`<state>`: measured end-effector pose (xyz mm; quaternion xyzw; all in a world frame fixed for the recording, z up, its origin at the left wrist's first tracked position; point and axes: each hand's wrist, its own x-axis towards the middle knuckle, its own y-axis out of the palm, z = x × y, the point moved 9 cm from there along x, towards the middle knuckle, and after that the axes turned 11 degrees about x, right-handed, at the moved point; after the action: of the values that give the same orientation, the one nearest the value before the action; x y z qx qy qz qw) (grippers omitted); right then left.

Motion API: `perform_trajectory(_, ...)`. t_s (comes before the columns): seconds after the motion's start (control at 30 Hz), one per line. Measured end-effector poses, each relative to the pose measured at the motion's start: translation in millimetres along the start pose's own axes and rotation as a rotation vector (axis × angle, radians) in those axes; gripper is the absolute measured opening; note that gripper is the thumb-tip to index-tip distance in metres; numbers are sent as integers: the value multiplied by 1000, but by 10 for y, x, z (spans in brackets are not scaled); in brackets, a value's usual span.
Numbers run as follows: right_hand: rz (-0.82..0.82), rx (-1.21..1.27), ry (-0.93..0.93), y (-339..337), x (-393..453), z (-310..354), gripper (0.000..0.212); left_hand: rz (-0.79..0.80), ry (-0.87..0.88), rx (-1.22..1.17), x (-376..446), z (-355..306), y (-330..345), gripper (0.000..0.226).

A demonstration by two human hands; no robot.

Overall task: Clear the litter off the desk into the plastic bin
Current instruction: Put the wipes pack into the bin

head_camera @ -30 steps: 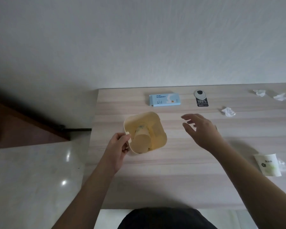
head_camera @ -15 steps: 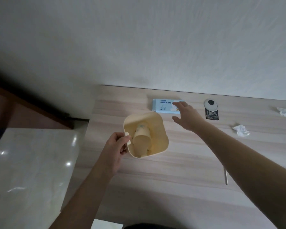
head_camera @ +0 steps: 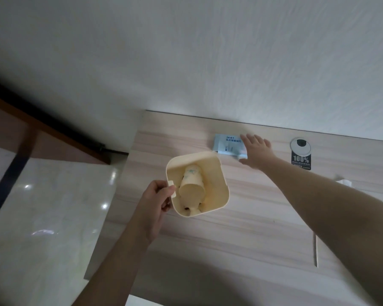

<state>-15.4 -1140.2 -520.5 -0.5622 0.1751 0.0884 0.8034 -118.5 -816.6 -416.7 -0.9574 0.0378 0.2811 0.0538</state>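
A cream plastic bin [head_camera: 220, 173] stands on the wooden desk [head_camera: 241, 228] with a paper cup [head_camera: 191, 184] lying inside it. My left hand [head_camera: 156, 203] pinches the small tab on the bin's left rim. Behind the bin, by the wall, lies a light blue packet [head_camera: 227, 146] with printed text. My right hand [head_camera: 255, 151] reaches over the packet's right end, its fingers stretched along the far edge and the thumb at the near edge. That end of the packet is hidden under the hand.
A black "100%" tag with a round silver disc [head_camera: 301, 154] lies right of the packet. A crumpled white tissue [head_camera: 343, 182] peeks from behind my right forearm. A thin pale stick [head_camera: 316, 250] lies near the right. The desk's left edge drops to glossy floor tiles [head_camera: 42, 217].
My right hand has swung from the middle of the desk to the back and now lies on the blue packet's right end. My left hand keeps its hold on the bin.
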Motion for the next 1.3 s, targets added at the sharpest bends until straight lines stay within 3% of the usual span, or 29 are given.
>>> perform_trajectory(0.13, -70, -16, -51, -2, -128, -10, 81, -22, -30, 19, -1, 42, 33, 3)
perform_trajectory(0.33, -97, 67, -42, -39, -394, -39, 86, -11, -6, 113, -51, 23, 85, 4)
perform_trajectory(0.5, -232, 362, -27, -283, -719, 9, 84, 6, -5, 114, -120, 84, 102, 4)
perform_trajectory(0.73, -381, 771, -16, -696, -1456, 147, 79, 41, 5, 78, -247, 64, 103, 22)
perform_trajectory(1.0, -253, 1093, -209, -881, -2353, 791, 71, 24, 26, 101, -401, 101, 91, 6)
perform_trajectory(1.17, -117, 863, -218, -824, -2644, 1190, 60, 35, 32, 95, -568, 149, 57, 6)
perform_trajectory(1.3, -86, 577, -70, -685, -2884, 1351, 59, 58, 26, 117, -631, 172, -92, 14)
